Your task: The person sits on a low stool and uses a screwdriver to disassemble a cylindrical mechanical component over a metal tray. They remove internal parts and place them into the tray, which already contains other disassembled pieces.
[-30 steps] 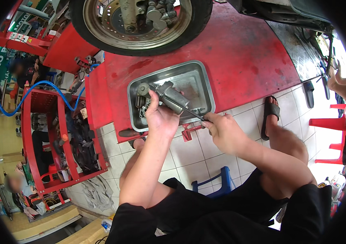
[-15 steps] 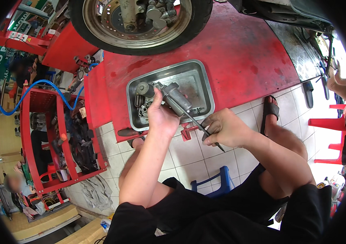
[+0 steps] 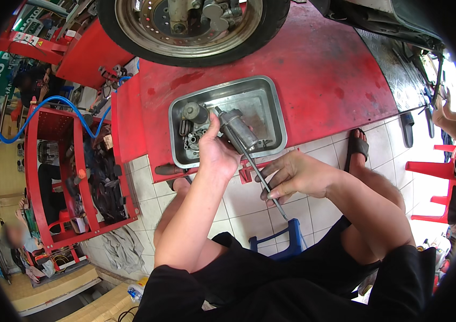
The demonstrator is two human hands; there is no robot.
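My left hand (image 3: 218, 154) is wrapped round a grey cylindrical metal motor (image 3: 243, 134), holding it tilted over a steel tray (image 3: 280, 115). The thumb lies along the motor's side, while the other fingers are mostly hidden beneath it. My right hand (image 3: 305, 176) grips a slim metal rod-like tool (image 3: 253, 167) between thumb and fingers. One end of this tool reaches the motor's lower side; whether it touches is hard to tell. Its other end points down toward my lap. Inside the tray, a second metal cylinder (image 3: 195, 112) and several small metal parts (image 3: 193, 140) lie at the left.
The tray sits on a red platform (image 3: 324, 70) below a motorcycle wheel (image 3: 195, 53). A red tool cart (image 3: 53, 241) stands at left, with a coiled blue hose (image 3: 51, 100) above it. A blue stool (image 3: 294, 240) is between my legs. Other people are at both sides.
The rod-like tool has turned and its free end now points more steeply downward. My right hand's fingers have shifted along it. My left hand still holds the motor.
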